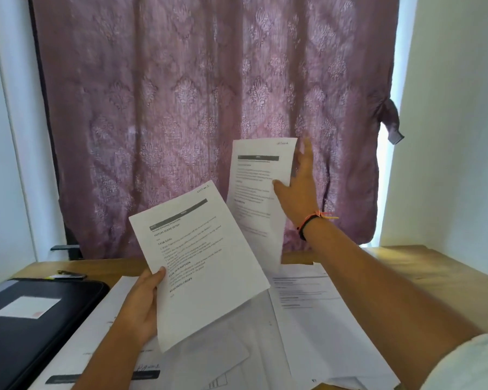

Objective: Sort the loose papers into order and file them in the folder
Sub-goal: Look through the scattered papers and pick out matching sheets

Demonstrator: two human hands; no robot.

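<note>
My left hand (141,305) grips a printed sheet (197,263) by its lower left edge and holds it tilted above the desk. Higher and to the right, my right hand (299,190) pinches a second printed sheet (257,198) at its right edge, thumb in front and fingers behind. Both sheets carry a dark header bar and a handwritten note in the top right corner. Several loose papers (307,319) lie spread on the wooden desk (434,271) below. A black folder (26,327) with a white label lies shut at the left.
A mauve patterned curtain (209,108) hangs right behind the desk. White walls (457,136) stand on both sides. A small dark object with a yellow end (68,275) lies on the desk behind the folder.
</note>
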